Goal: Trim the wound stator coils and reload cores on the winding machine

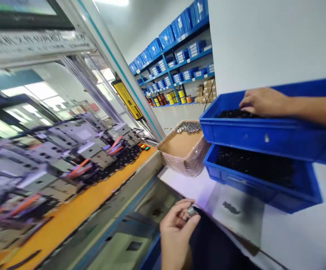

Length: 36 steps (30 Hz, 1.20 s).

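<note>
My left hand (pixel 180 221) is closed, pinching a small silvery metal part (pixel 191 211) between thumb and fingers, low in the middle of the view. At the right, my right hand (pixel 261 102) reaches into the upper blue bin (pixel 236 129). Its fingertips are down at the small black parts (pixel 230 113) there, and whatever they grip is hidden. Below that bin, partly covered by it, stands a lower blue bin (pixel 253 189), also holding many small black pieces (pixel 253 165).
Left of the bins stands a plastic-wrapped cardboard box (pixel 177 161) with metal pieces inside. Several dark bits (pixel 231 207) lie on the white table (pixel 289 236). Machinery (pixel 95 150) on an orange bench (pixel 103 191) fills the left. Blue shelving (pixel 185 39) stands behind.
</note>
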Motion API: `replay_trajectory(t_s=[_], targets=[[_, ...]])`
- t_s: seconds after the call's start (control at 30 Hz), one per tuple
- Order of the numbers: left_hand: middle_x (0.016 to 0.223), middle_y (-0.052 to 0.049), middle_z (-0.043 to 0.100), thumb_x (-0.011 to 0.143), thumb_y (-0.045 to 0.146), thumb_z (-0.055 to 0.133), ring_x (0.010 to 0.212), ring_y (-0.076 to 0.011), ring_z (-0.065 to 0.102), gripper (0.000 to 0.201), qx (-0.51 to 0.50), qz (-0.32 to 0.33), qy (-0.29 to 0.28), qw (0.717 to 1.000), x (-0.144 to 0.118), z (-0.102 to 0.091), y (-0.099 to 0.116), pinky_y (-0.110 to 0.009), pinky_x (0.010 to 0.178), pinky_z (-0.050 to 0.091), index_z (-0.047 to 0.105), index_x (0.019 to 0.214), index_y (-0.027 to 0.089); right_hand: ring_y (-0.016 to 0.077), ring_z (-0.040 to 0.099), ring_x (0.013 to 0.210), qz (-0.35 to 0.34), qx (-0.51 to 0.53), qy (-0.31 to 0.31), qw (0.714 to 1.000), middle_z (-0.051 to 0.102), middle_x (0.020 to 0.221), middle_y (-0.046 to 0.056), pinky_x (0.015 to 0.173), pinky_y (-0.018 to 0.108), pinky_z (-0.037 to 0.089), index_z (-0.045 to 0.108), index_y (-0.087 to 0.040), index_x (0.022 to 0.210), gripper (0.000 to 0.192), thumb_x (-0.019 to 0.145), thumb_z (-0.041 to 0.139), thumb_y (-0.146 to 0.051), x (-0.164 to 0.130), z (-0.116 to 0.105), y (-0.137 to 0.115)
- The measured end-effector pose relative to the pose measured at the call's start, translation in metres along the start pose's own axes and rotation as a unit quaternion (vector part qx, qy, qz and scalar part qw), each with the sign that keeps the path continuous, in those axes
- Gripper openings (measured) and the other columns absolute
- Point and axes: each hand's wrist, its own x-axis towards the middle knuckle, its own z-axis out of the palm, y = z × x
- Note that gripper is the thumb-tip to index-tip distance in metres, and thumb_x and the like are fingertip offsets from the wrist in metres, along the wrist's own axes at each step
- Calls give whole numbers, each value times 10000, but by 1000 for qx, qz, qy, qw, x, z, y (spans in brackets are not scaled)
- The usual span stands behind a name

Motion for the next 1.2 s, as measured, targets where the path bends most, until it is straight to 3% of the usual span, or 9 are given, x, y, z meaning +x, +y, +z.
replay_trajectory(t_s=[0.1, 0.17, 0.23, 0.37, 0.63, 0.83, 0.97, 1.2], targets=[[912, -99, 809, 619, 188, 854, 726, -183, 740, 272, -24, -17, -3, 1000, 9, 4, 4, -261, 669, 603, 759, 874, 172, 22, 558, 598, -132, 13, -158, 978, 645, 613, -12, 576, 212, 365, 729, -22, 684, 595, 835, 507, -554, 18, -15, -30], [885, -92, 814, 596, 185, 867, 692, -183, 748, 315, -56, -7, 14, 998, 14, 8, 7, -262, 663, 618, 762, 893, 171, 58, 594, 660, -213, 96, -215, 948, 686, 723, 29, 618, 202, 438, 710, -64, 772, 338, 900, 615, -362, -7, -9, -65], [895, -82, 818, 591, 165, 867, 710, -187, 763, 334, -77, 6, 25, 997, 16, 11, 10, -253, 680, 627, 768, 910, 183, 76, 609, 657, -275, 206, -249, 905, 684, 729, 31, 600, 192, 472, 669, -106, 799, 228, 941, 612, -276, -50, 3, -99], [920, -66, 818, 613, 117, 850, 794, -211, 782, 321, -72, 16, 7, 997, 12, 14, 10, -256, 729, 638, 788, 913, 211, 105, 628, 656, -259, 312, -231, 884, 678, 728, 34, 615, 224, 506, 604, -136, 805, 219, 980, 563, -262, -112, 24, -133], [885, -51, 820, 605, 95, 856, 785, -217, 781, 349, -67, 14, -4, 998, 7, 25, -1, -272, 750, 642, 797, 925, 222, 118, 648, 683, -252, 311, -232, 887, 689, 778, 43, 625, 225, 524, 601, -137, 846, 118, 949, 548, -158, -123, 29, -120], [849, -39, 818, 587, 149, 888, 773, -208, 776, 338, -55, 7, 34, 998, 3, 28, -4, -248, 736, 639, 794, 906, 212, 127, 660, 824, -232, 320, -245, 885, 690, 904, 77, 718, 226, 558, 619, -99, 1015, 107, 938, 591, -167, -120, 23, -118], [823, -32, 814, 576, 251, 911, 784, -206, 776, 342, -68, -15, 73, 995, -3, 31, -1, -246, 761, 637, 797, 896, 214, 98, 624, 786, -251, 330, -239, 878, 673, 954, 89, 708, 202, 552, 616, -90, 1042, 132, 930, 619, -158, -116, 23, -117], [819, 8, 820, 551, 58, 886, 740, -172, 781, 433, -95, -2, -7, 995, 1, 22, 3, -162, 695, 624, 809, 908, 290, 106, 619, 790, -281, 315, -235, 875, 667, 934, 85, 709, 221, 560, 604, -92, 1047, 165, 936, 633, -211, -116, 21, -118]])
